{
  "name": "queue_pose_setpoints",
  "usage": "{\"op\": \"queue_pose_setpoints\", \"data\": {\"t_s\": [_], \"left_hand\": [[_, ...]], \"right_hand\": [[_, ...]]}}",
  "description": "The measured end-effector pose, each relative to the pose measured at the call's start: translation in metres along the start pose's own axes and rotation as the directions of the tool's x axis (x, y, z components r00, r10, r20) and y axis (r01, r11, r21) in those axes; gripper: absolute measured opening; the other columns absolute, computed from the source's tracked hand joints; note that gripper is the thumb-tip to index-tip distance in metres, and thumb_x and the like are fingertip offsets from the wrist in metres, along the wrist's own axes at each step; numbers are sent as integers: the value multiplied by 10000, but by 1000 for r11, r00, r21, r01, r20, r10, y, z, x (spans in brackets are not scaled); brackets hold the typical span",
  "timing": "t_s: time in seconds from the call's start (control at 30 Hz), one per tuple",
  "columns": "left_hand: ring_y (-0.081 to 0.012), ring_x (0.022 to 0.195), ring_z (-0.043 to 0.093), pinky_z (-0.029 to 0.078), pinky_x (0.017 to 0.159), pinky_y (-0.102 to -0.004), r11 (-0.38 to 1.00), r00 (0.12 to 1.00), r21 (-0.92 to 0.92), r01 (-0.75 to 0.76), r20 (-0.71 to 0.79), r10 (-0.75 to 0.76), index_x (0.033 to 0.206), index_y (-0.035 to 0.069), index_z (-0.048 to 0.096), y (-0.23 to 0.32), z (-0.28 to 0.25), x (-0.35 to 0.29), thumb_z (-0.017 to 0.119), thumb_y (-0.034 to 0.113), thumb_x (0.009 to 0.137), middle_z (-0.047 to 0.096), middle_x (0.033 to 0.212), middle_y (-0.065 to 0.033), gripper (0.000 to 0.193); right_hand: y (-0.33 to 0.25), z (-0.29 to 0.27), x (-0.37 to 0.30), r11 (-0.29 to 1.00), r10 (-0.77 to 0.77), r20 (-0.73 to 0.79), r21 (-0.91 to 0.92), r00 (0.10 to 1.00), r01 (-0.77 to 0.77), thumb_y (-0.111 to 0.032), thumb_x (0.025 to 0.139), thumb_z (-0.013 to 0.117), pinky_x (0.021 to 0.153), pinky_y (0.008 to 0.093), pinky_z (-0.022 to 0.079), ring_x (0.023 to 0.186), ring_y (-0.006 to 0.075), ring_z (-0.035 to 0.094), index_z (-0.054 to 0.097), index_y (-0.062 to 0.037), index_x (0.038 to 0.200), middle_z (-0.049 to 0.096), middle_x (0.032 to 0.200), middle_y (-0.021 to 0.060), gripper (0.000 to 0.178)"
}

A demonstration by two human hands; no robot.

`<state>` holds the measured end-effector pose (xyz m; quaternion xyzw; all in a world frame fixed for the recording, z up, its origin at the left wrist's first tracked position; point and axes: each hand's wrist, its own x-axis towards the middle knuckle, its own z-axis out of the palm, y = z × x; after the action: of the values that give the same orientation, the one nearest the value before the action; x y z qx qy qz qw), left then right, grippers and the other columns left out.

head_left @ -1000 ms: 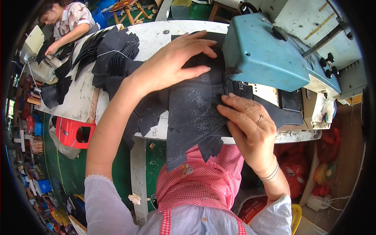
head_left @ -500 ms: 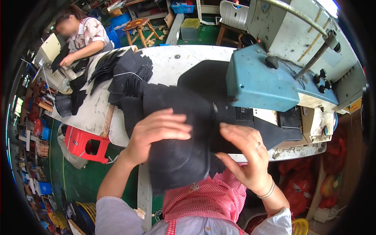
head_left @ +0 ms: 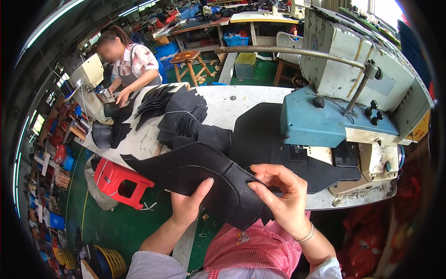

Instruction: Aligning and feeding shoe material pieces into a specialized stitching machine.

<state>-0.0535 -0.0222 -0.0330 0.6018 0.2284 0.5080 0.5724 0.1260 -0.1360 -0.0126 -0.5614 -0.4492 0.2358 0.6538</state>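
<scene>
A black leather-like cut piece (head_left: 200, 162) with curved stitched lines is held up in front of me, above the near edge of the table. My left hand (head_left: 186, 204) grips its lower edge, thumb on top and fingers hidden underneath. At its right edge, my right hand (head_left: 285, 195) pinches the piece between thumb and fingers. Just beyond lies a bundle of similar black pieces (head_left: 183, 116), tied with a pale string. To the right, the blue head of a machine (head_left: 311, 118) overhangs a flat black plate (head_left: 255, 128).
The white table (head_left: 223, 95) runs left toward a person (head_left: 132, 69) working at a sewing machine (head_left: 88, 74). A red plastic stool (head_left: 121, 181) stands on the green floor at left. A metal bar (head_left: 297, 53) crosses above the machine.
The black piece, blurred and upright before, is now tilted and stretched leftward. My left hand has moved down to its lower edge; my right hand now pinches its right edge. The view has tilted up.
</scene>
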Motion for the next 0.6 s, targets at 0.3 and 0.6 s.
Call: {"op": "queue_pose_setpoints", "data": {"t_s": [0.3, 0.6], "left_hand": [[-135, 949, 671, 537, 860, -273, 1000, 1000, 29, -5, 22, 4, 1117, -12, 682, 5, -8, -9, 701, -42, 911, 703, 1069, -64, 209], [-165, 833, 688, 554, 801, -285, 754, 856, 549, -361, -126, 502, 1050, -63, 711, -17, -77, 57, 654, 5, 971, 735, 944, -85, 119]], "right_hand": [[2, 8, -9, 999, 32, 45, 36, 998, -33, -4, 869, 785, 715, 216, 548, 782, 88, 693, 751, 15, 1025, 737, 885, 66, 161], [54, -11, -56, 746, 386, 645, 203, 660, -635, -150, 1049, 597, 798, 248, 553, 891, 92, 663, 686, 6, 1152, 720, 1075, 49, 208]]}}
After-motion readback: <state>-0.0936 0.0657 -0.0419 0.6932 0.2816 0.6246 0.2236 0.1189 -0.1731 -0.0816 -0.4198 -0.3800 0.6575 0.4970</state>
